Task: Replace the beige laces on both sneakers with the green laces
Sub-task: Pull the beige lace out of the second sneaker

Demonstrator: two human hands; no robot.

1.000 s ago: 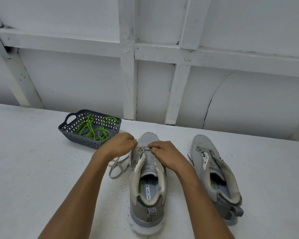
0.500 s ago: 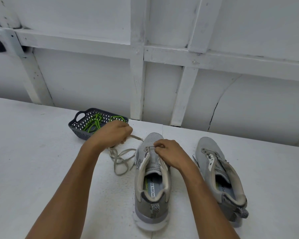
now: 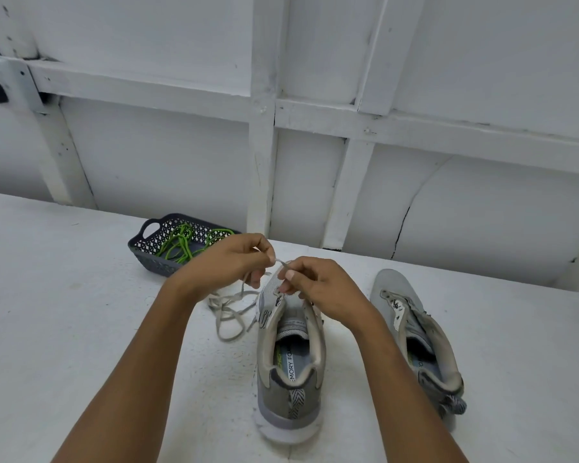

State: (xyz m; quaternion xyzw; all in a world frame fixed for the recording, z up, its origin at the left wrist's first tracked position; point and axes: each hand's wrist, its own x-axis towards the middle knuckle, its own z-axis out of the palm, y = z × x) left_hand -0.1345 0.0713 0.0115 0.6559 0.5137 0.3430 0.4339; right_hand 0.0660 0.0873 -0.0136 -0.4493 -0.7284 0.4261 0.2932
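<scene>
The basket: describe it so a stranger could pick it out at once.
On the white table, look near the back wall, left of both grey sneakers. The basket is dark grey lattice plastic with a handle cutout, and it alone holds bright green laces.

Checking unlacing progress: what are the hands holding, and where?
The beige lace: left hand and right hand both pinch it above the front of the sneaker.
</scene>
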